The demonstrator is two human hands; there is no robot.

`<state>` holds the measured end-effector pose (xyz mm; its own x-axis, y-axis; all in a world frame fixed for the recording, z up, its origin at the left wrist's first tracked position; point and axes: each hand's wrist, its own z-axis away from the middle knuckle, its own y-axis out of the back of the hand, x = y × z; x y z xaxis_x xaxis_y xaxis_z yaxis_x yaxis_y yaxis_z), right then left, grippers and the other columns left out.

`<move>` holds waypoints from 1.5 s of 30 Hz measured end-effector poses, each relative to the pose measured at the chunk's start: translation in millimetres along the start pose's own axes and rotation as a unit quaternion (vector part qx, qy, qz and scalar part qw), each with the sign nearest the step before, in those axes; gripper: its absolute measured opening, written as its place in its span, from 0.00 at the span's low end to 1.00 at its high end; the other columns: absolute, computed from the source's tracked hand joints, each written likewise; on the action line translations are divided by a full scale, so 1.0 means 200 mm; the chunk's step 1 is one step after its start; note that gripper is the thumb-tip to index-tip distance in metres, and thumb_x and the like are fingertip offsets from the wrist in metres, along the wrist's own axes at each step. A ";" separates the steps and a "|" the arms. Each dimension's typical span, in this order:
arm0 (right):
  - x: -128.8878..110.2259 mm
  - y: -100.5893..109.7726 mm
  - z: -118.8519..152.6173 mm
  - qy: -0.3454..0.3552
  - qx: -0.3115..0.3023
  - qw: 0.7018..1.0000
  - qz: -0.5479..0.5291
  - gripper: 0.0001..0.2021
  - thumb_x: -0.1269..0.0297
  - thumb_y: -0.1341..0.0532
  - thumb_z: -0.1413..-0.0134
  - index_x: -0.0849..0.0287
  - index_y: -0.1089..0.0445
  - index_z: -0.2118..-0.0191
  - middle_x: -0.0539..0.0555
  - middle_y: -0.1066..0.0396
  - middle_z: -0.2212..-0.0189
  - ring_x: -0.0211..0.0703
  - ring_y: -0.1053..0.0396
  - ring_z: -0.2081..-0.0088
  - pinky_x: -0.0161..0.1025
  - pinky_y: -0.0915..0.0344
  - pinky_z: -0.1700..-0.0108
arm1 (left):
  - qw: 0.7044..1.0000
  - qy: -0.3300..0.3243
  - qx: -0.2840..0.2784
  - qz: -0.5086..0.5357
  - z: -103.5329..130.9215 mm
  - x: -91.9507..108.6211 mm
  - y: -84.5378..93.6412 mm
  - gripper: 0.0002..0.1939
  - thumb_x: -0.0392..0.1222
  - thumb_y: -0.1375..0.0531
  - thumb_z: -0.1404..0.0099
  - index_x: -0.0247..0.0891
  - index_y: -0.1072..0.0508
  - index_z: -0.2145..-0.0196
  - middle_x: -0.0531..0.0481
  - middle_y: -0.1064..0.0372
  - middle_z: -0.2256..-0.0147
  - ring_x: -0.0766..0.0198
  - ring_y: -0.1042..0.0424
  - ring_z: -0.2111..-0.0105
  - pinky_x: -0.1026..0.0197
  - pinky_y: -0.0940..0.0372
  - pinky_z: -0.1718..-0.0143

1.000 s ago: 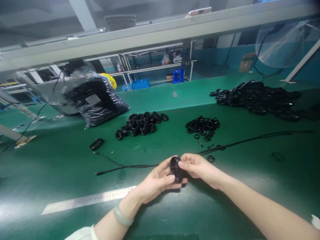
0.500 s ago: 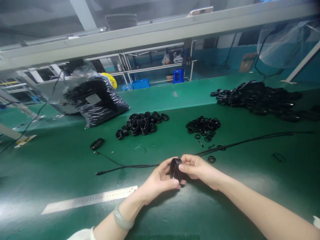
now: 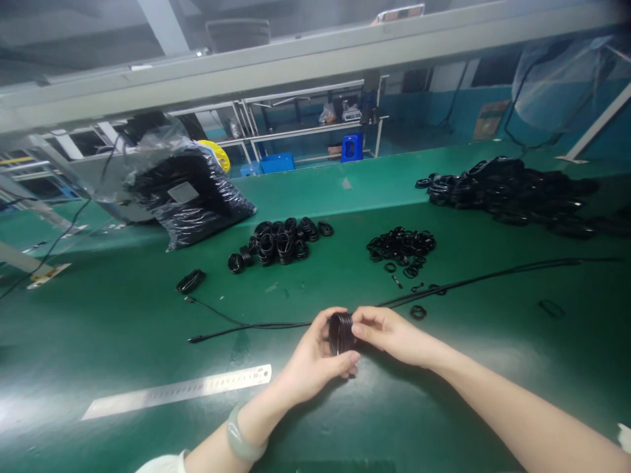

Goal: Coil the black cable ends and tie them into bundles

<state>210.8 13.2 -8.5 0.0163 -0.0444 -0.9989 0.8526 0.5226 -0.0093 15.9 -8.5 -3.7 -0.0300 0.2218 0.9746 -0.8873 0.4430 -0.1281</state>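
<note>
A black coiled cable is held just above the green bench, its loops stacked side by side like a short tube. My left hand wraps round it from the left, thumb below and fingers behind. At the coil's right edge, my right hand pinches it between thumb and fingers. Behind both hands a long black cable lies stretched across the bench; its left part ends in a plug. Part of that cable is hidden by my hands.
A steel ruler lies front left. Farther back are coiled cables, a heap of small black rings and a large dark pile. A plastic bag of black items stands back left. A beam crosses above.
The coil has moved slightly left and turned a little in my hands. My left thumb has shifted along its lower edge. Things on the bench stay put.
</note>
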 end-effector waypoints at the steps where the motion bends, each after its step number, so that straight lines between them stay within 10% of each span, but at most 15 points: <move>1: 0.00 0.00 0.00 0.009 0.005 1.000 0.010 0.21 0.42 0.37 0.45 0.58 0.32 0.68 0.50 0.32 0.70 0.41 0.35 0.67 0.38 0.39 0.61 | 1.000 0.001 0.002 -0.012 0.00 0.01 0.00 0.35 0.42 0.31 0.43 0.42 0.43 0.43 0.45 0.31 0.56 0.67 0.25 0.74 0.63 0.31 0.74; 13: 0.02 -0.04 0.00 0.065 0.058 0.986 0.139 0.16 0.51 0.40 0.38 0.57 0.31 0.71 0.49 0.36 0.72 0.41 0.38 0.68 0.38 0.43 0.64 | 0.999 -0.002 0.039 -0.002 -0.01 -0.02 0.01 0.33 0.39 0.29 0.46 0.40 0.35 0.45 0.44 0.29 0.54 0.70 0.29 0.70 0.63 0.32 0.66; 31: -0.04 -0.11 0.00 0.053 0.067 0.996 0.017 0.21 0.46 0.36 0.46 0.60 0.31 0.78 0.46 0.39 0.80 0.36 0.43 0.75 0.35 0.45 0.70 | 0.993 -0.030 0.030 -0.114 -0.01 0.00 0.02 0.28 0.44 0.32 0.42 0.44 0.33 0.45 0.44 0.28 0.49 0.55 0.24 0.57 0.57 0.30 0.54; 35: -0.03 -0.07 0.01 0.100 0.147 0.971 0.161 0.18 0.47 0.32 0.51 0.57 0.25 0.63 0.51 0.30 0.68 0.41 0.35 0.69 0.38 0.38 0.64 | 0.998 -0.010 0.049 -0.031 -0.02 0.02 0.03 0.31 0.44 0.29 0.46 0.43 0.34 0.47 0.44 0.27 0.52 0.54 0.26 0.54 0.58 0.31 0.57; 40: 0.01 -0.02 -0.02 0.207 0.057 0.933 0.289 0.55 0.49 0.22 0.71 0.54 0.44 0.35 0.62 0.40 0.38 0.59 0.43 0.38 0.51 0.46 0.38 | 0.999 0.019 0.034 0.031 -0.02 0.04 0.02 0.38 0.46 0.27 0.49 0.40 0.36 0.43 0.44 0.26 0.59 0.58 0.26 0.63 0.58 0.32 0.63; 45: 0.03 -0.05 -0.04 0.254 0.029 0.926 0.276 0.42 0.54 0.26 0.60 0.51 0.39 0.38 0.60 0.34 0.40 0.55 0.39 0.38 0.52 0.50 0.36 | 1.000 -0.001 0.008 0.026 -0.02 0.03 0.01 0.37 0.48 0.26 0.52 0.37 0.32 0.46 0.42 0.25 0.58 0.49 0.27 0.53 0.51 0.35 0.51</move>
<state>198.5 15.4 -15.2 0.2230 0.6303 -0.7436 0.8138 0.2996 0.4980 15.6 -2.6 1.6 -0.0768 0.2426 0.9671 -0.8913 0.4179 -0.1756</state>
